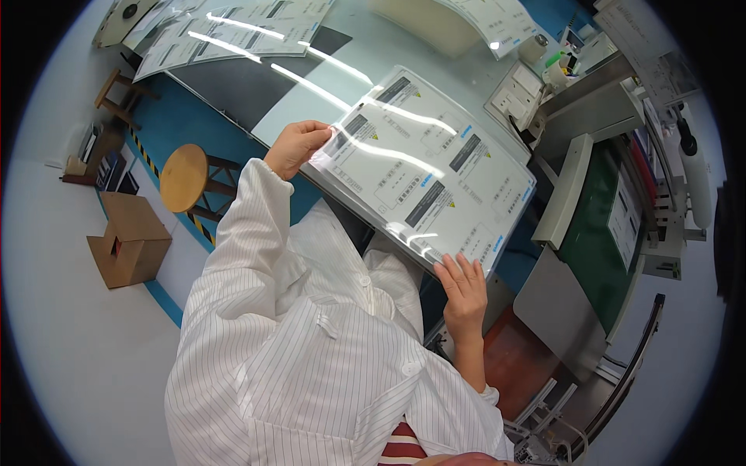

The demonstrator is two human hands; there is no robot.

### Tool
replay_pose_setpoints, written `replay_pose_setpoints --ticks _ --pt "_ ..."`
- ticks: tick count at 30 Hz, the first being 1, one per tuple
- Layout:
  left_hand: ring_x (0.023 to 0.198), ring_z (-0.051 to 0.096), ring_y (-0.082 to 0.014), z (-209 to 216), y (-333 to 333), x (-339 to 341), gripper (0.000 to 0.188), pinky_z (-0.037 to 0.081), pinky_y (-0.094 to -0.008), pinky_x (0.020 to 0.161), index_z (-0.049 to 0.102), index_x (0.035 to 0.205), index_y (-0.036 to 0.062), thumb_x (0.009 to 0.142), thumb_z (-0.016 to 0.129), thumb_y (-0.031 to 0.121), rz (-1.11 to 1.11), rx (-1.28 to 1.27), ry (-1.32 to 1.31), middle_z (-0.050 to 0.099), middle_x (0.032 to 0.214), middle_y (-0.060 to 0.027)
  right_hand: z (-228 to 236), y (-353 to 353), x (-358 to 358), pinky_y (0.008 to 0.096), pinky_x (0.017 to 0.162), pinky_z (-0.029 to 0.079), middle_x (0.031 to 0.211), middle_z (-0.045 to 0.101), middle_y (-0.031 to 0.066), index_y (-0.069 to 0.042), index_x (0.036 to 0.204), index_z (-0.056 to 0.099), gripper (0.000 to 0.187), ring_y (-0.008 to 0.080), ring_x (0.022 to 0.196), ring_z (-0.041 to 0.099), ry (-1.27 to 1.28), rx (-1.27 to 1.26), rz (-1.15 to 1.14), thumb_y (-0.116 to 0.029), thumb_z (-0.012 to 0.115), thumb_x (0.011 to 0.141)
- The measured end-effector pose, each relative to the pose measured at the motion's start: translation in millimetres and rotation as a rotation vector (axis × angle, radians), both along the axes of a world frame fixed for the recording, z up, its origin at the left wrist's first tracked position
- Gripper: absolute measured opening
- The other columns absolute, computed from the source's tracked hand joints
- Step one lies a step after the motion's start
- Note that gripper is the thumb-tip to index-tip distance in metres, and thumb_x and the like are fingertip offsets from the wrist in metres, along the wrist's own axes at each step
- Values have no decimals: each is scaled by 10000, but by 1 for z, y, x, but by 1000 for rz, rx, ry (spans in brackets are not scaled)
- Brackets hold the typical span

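Note:
A stack of glossy, clear-looking printed sheets (pixel 435 167) lies on the glass-topped table, turned at a slant. Dark label blocks, fine lines and small blue marks cover the top sheet. At its left corner, my left hand (pixel 299 146) pinches the edge between thumb and fingers. My right hand (pixel 464 299) rests its outstretched fingers on the near right edge of the stack, palm down, gripping nothing. Bright light strips reflect across the sheets. How many layers my left fingertips hold cannot be made out.
More printed sheets (pixel 233 35) lie at the table's far left, others (pixel 497 23) at the far right. A green-belted conveyor (pixel 594 241) stands on the right, near a white switch box (pixel 517 95). A wooden stool (pixel 185 179) and cardboard box (pixel 134 239) are on the left.

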State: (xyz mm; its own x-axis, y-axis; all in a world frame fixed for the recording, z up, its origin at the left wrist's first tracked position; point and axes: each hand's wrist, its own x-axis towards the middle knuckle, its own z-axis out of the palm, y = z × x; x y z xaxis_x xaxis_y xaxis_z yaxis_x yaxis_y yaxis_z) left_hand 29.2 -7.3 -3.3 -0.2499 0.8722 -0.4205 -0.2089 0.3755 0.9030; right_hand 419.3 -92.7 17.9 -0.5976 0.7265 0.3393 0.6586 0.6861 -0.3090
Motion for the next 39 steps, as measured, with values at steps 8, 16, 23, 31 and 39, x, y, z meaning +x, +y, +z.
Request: replay_pose_setpoints --ticks 8,16,23,31,39 --pt "732 581 -185 -1 12 18 193 489 -277 711 642 949 7 824 669 152 11 -73 694 640 850 -109 -14 4 -1 507 1061 359 1219 636 100 -74 1145 667 486 320 1191 558 29 -111 -53 135 487 745" --pt "770 617 -237 -8 13 22 262 509 -314 719 603 973 -3 830 671 207 -48 -77 971 640 864 -146 -17 4 -5 495 1073 347 1244 619 109 -75 1171 649 515 309 1213 542 24 -127 -87 143 478 736" --pt "838 608 -361 -13 12 21 275 488 -419 760 586 922 -1 811 677 235 -109 8 1096 629 905 -190 -4 3 -7 485 1063 356 1222 625 111 -69 1140 653 429 307 1192 553 43 -183 -127 67 545 748" --pt "877 578 -255 -38 17 10 358 479 -352 807 603 1133 2 874 628 247 -178 148 1274 582 1077 -173 -19 37 79 423 1052 375 1233 603 150 -36 1132 647 273 328 1215 518 130 -18 -524 -38 560 873" --pt "885 579 -275 -60 35 21 341 475 -370 799 618 1135 -14 925 580 251 -100 197 1112 587 1072 -184 -85 72 231 512 1119 227 1454 351 256 -41 1363 447 477 426 1369 285 -116 39 -1089 -281 494 953"
